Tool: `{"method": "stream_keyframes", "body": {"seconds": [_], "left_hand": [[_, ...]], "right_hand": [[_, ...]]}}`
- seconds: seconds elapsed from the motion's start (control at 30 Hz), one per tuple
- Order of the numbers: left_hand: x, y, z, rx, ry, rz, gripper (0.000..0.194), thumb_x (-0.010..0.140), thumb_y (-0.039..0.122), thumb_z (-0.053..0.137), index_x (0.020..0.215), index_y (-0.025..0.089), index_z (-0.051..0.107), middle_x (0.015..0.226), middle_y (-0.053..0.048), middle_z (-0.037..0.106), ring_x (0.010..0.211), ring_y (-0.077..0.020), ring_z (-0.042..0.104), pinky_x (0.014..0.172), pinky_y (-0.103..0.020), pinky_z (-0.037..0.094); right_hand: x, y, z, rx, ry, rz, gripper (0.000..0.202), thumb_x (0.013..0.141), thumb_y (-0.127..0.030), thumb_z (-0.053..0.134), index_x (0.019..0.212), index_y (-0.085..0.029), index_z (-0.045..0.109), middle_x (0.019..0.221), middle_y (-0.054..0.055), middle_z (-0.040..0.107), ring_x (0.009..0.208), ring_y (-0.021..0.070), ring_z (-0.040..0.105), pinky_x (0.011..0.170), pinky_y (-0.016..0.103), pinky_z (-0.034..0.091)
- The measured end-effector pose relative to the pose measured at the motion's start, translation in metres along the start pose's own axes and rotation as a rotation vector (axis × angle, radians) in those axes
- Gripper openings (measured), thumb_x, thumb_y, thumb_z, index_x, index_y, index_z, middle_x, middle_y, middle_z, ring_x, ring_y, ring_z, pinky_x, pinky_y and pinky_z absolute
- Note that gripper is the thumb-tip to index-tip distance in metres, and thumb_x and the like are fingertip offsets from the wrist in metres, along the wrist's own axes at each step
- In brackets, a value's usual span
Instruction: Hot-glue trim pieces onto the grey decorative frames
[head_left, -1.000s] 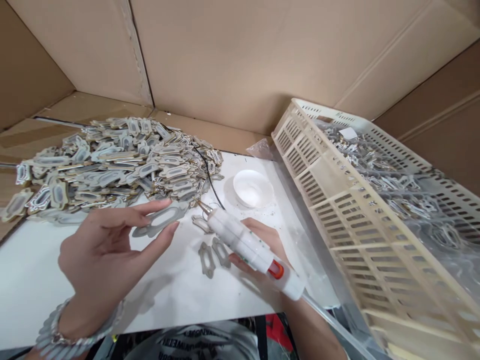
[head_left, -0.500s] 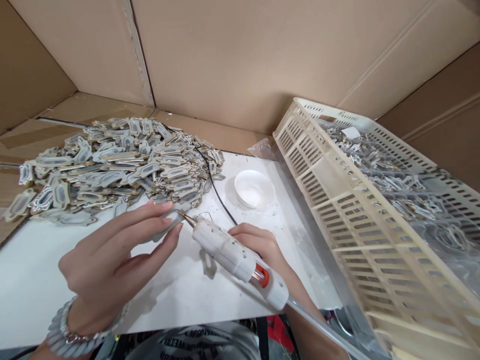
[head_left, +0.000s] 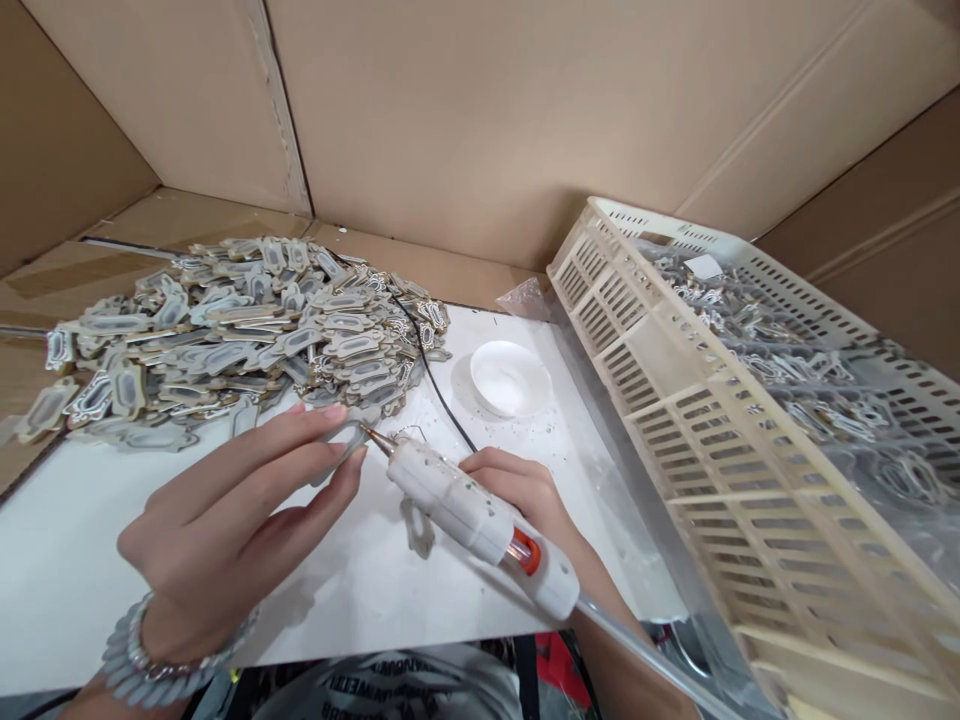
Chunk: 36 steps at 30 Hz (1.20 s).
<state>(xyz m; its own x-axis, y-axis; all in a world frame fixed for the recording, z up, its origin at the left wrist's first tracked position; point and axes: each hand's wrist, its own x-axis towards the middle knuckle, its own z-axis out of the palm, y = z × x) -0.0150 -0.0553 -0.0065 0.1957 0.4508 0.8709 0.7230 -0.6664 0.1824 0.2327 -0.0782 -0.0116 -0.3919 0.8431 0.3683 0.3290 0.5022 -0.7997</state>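
Between its thumb and fingers, my left hand pinches a small grey frame-shaped piece just above the white board. My right hand is wrapped round a white hot glue gun, mostly hidden behind its body. The gun's brass nozzle points left, and its tip meets the edge of the held piece. Below the gun, another grey frame-shaped piece lies on the board, partly covered. A large heap of similar pieces spreads behind my left hand.
A white bowl stands on the white board. At right is a cream slatted crate holding bagged pieces. A black cord runs from the heap toward the gun. Cardboard walls enclose the back and sides.
The held piece has tilted slightly in my left fingers, with the nozzle still at its edge. Otherwise both hands have hardly moved; the whole view has shifted very slightly.
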Motion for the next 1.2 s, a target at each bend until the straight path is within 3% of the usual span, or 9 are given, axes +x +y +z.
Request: {"method": "stream_keyframes", "body": {"seconds": [0.53, 1.03, 1.2], "left_hand": [[0.0030, 0.0013, -0.0013, 0.047, -0.005, 0.041, 0.030, 0.068, 0.006, 0.084, 0.087, 0.019, 0.065, 0.093, -0.003, 0.077, 0.081, -0.0163, 0.073, 0.082, -0.029, 0.063], [0.0035, 0.0022, 0.0001, 0.050, 0.006, 0.000, 0.025, 0.070, 0.009, 0.084, 0.084, 0.020, 0.066, 0.092, 0.000, 0.077, 0.081, -0.0134, 0.073, 0.082, -0.024, 0.061], [-0.0015, 0.0010, -0.0012, 0.034, -0.015, -0.051, 0.023, 0.074, 0.011, 0.080, 0.087, 0.023, 0.066, 0.096, 0.001, 0.077, 0.085, -0.0160, 0.074, 0.085, -0.029, 0.063]], "right_hand": [[0.0006, 0.0039, 0.0013, -0.009, 0.008, -0.023, 0.023, 0.096, -0.032, 0.056, 0.081, -0.019, 0.067, 0.087, 0.006, 0.070, 0.074, 0.0156, 0.068, 0.064, 0.025, 0.051], [0.0007, 0.0047, -0.0003, -0.001, -0.007, -0.009, 0.026, 0.098, -0.033, 0.053, 0.080, -0.019, 0.066, 0.085, 0.007, 0.069, 0.073, 0.0155, 0.068, 0.063, 0.025, 0.051], [0.0002, 0.0030, -0.0010, 0.015, -0.006, 0.018, 0.020, 0.093, -0.030, 0.058, 0.078, -0.019, 0.065, 0.084, 0.006, 0.069, 0.072, 0.0159, 0.067, 0.063, 0.025, 0.050]]}}
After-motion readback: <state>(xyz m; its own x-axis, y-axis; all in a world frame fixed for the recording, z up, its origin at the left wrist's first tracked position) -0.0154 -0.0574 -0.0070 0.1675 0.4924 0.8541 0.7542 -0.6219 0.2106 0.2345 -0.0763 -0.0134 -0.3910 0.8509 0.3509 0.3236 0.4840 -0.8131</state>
